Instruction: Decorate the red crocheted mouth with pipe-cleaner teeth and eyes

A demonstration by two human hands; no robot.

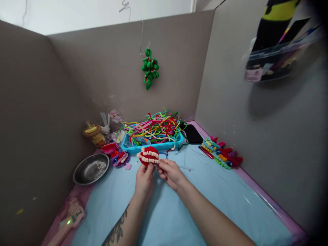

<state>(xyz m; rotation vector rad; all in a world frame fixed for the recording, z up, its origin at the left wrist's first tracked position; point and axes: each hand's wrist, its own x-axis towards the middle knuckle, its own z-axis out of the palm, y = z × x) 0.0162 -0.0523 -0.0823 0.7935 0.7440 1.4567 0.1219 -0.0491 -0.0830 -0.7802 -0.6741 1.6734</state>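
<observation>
A small red crocheted piece (149, 150) with cream ruffled bands is held up above the blue table covering, in front of the yarn tray. My left hand (145, 178) grips its lower edge, thumb against the front. At its right end, my right hand (169, 171) pinches the edge, perhaps at the end of a cream band. The fingers behind the piece are hidden. Just beyond it stands a blue tray (143, 148) heaped with many-coloured yarn ends (159, 126).
To the left are a metal bowl (88, 179), a pink glue gun (73, 218) with a green light, a cup (94, 135) and a purple-red crocheted piece (120, 158). On the right lie a black phone-like slab (192, 134) and colourful crocheted pieces (220, 152). Grey partitions (102, 68) surround the table.
</observation>
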